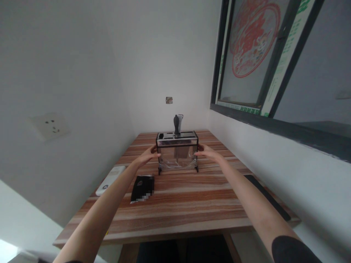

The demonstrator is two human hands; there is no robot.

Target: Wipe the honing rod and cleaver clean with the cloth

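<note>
A clear-walled knife holder [177,159] with a black frame and a slotted metal top stands upright on the wood-grain table. My left hand [148,155] holds its left side, thumb in front and fingers partly hidden behind. On the opposite side, my right hand [206,151] grips the holder in the same way. A black handle [176,124] sticks up from the top, and a broad blade-like shape shows dimly through the clear wall below. Beside the handle rises a pale grey piece whose kind I cannot make out. Crumpled clear film appears low on the holder.
A black packet [142,187] lies in front of the holder, to the left. Farther left is a white device [110,180] with a round button. A flat dark slab [267,196] lies along the table's right edge. Walls enclose the table [181,212]; a window [255,54] is at right.
</note>
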